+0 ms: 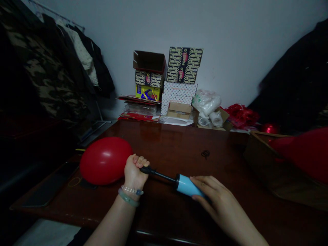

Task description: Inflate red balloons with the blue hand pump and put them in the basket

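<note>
A large inflated red balloon (pixel 105 160) lies at the left, its narrow end running into my left hand (pixel 136 169). That hand is closed around the balloon's neck and the black end (pixel 146 169) of a hand balloon pump; the neck itself is hidden by my fingers. A thin black rod (pixel 165 176) joins this end to the pump's light blue barrel (pixel 188 186). Wrapped over the barrel from the right is my right hand (pixel 214 194). The pump is held just above the brown table (pixel 174 147), with a length of rod showing.
More red balloons (pixel 307 153) fill a cardboard box (pixel 266 171) at the right. Stacked boxes (pixel 179 92), a plastic bag (pixel 207 101) and red bags (pixel 241 116) stand along the back wall. A dark flat panel (pixel 51 184) and a rubber band (pixel 74 181) lie at the left.
</note>
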Demonstrator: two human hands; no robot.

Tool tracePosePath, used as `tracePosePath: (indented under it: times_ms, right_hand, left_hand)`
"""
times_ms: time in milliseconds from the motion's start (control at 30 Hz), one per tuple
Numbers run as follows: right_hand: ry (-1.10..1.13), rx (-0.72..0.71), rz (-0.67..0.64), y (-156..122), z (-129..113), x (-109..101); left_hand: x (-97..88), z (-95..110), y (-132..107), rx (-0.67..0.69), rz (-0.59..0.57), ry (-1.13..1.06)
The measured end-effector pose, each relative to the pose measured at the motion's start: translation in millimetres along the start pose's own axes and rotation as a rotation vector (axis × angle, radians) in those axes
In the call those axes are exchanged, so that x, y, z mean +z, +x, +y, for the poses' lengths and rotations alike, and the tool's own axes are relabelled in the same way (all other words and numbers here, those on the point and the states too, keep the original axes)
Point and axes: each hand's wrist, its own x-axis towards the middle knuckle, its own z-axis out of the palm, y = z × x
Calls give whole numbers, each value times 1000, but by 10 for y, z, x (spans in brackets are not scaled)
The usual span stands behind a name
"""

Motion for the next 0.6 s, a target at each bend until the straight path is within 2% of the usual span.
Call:
tracePosePath:
  times_ms: [333,600]
  right_hand:
    - [-61,1,-21,52,-126,114]
    - [-1,18,-34,70,-239,132]
  left_hand:
    - [15,-147,-98,-49,3,-12]
    - [29,-304,-187,-108,7,-1]
